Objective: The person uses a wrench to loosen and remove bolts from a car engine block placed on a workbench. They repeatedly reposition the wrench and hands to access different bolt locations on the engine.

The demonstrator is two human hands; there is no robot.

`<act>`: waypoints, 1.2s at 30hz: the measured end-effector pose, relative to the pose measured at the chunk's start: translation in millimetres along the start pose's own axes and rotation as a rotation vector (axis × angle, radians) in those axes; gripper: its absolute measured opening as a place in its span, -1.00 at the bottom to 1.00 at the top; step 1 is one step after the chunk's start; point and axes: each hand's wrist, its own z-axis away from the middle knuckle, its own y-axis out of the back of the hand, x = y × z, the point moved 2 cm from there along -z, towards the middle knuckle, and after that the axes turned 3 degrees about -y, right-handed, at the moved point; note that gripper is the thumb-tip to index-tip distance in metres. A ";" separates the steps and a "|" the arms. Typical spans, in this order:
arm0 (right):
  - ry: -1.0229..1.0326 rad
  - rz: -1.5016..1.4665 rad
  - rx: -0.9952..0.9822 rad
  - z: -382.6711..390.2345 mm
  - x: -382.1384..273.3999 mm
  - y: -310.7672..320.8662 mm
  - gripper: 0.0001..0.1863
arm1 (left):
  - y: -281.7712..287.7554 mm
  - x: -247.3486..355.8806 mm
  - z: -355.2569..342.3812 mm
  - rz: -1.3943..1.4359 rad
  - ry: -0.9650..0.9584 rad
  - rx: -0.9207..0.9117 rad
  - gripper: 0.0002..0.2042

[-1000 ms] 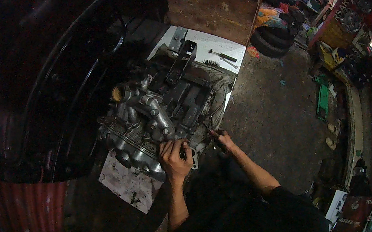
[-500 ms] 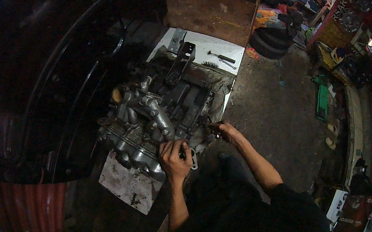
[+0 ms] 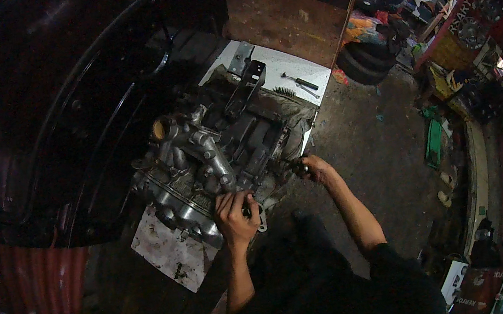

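Note:
A greasy engine (image 3: 249, 138) lies before me, with a silver branched metal pipe (image 3: 210, 153) and a ribbed cover (image 3: 175, 205) on its left side. My left hand (image 3: 237, 216) is closed over the engine's near end, fingers curled on its edge and thumb to the right. Beside that thumb shows a metal flange with a hole (image 3: 262, 216). At the engine's right near corner, my right hand (image 3: 318, 168) is closed round something small and dark. Its shape is hidden by the fingers and the dim light.
Under the engine lies a white board (image 3: 165, 251); a black-handled tool (image 3: 300, 81) rests at its far end. A large black curved panel (image 3: 62, 118) fills the left. Tyres (image 3: 366, 62) and clutter line the right, with a green object (image 3: 433, 139) on the floor.
My right hand has moved a little right and away from me, off the engine's corner. My left hand keeps its place on the engine.

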 end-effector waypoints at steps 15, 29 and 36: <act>-0.021 0.160 0.129 -26.2 13.6 -4.0 -0.67 | -2.8 -0.8 0.8 0.008 0.002 -0.011 -0.88; 0.050 1.280 0.315 -41.9 129.7 -21.2 -0.63 | -7.3 -8.9 7.8 -0.016 0.009 -0.001 -0.90; 0.259 0.963 0.463 -3.7 107.3 -44.3 -0.70 | -3.0 -4.5 4.1 -0.008 0.061 -0.022 -0.90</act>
